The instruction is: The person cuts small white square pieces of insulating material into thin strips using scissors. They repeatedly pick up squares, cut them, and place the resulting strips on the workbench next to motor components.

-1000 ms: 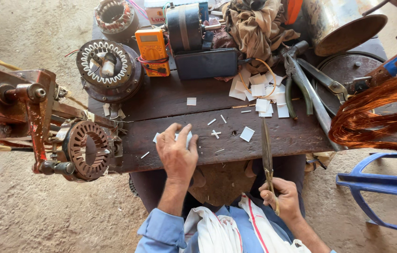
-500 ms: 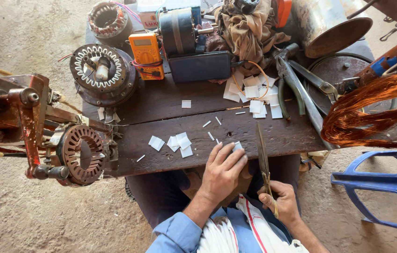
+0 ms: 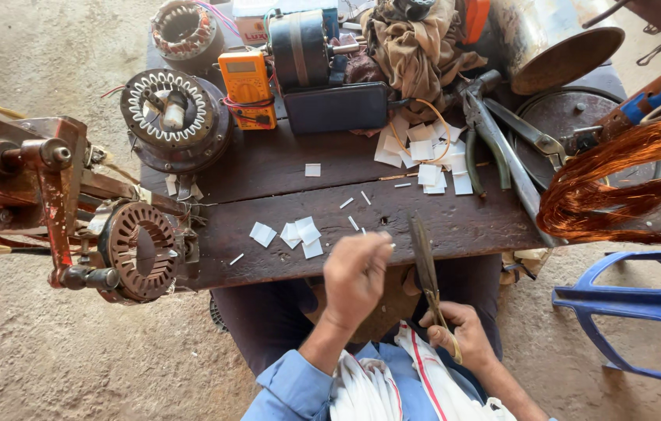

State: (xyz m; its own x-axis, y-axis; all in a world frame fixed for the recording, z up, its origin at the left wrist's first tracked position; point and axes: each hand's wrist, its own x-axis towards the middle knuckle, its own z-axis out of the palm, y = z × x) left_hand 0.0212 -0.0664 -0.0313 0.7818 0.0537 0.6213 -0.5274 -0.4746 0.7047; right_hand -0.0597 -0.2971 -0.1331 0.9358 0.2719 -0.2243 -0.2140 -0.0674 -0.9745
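My left hand (image 3: pixel 355 277) hovers at the near edge of the wooden bench (image 3: pixel 463 222), fingertips pinched together on what looks like a small white paper slip. Just right of it, my right hand (image 3: pixel 461 337) grips the handles of long dark scissors (image 3: pixel 424 261), whose blades point away from me over the bench edge. The pinched fingertips are close to the blades. A few cut white paper squares (image 3: pixel 299 232) lie on the bench left of my left hand. A bigger heap of paper pieces (image 3: pixel 424 152) lies farther back.
An empty stator (image 3: pixel 141 249) sits clamped on a rusty red winding rig (image 3: pixel 26 171) at left. Behind are a wound stator (image 3: pixel 174 117), an orange multimeter (image 3: pixel 246 86), a black motor (image 3: pixel 299 47), pliers (image 3: pixel 494 132) and a copper wire coil (image 3: pixel 619 179). A blue chair (image 3: pixel 642 304) stands right.
My left hand lifted off the paper squares on the bench and drew back right, toward the scissor blades, fingers now pinched. My right hand with the scissors stayed about where it was.
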